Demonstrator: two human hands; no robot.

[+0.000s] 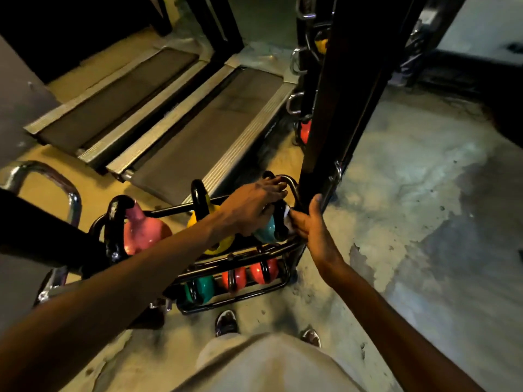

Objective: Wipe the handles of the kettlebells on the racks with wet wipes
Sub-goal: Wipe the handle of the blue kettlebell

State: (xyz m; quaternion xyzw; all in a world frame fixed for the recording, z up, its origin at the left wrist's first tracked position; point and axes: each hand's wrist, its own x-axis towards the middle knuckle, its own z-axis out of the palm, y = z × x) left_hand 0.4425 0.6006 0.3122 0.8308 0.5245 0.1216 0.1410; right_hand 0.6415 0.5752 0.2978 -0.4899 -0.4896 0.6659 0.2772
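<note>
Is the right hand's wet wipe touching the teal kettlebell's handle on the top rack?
Touching. The head view shows the right hand pressing the white wet wipe against the black handle of the teal kettlebell, with no gap between them.

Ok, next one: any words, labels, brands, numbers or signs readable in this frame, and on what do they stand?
None can be read.
Nearer treadmill: faint pale marks on its belt and on its right side rail, too blurred to read.
Kettlebells, such as the pink kettlebell and the yellow kettlebell on the rack: no weight numbers or brand marks show.
Wet wipe held by the right hand: no print visible.
</note>
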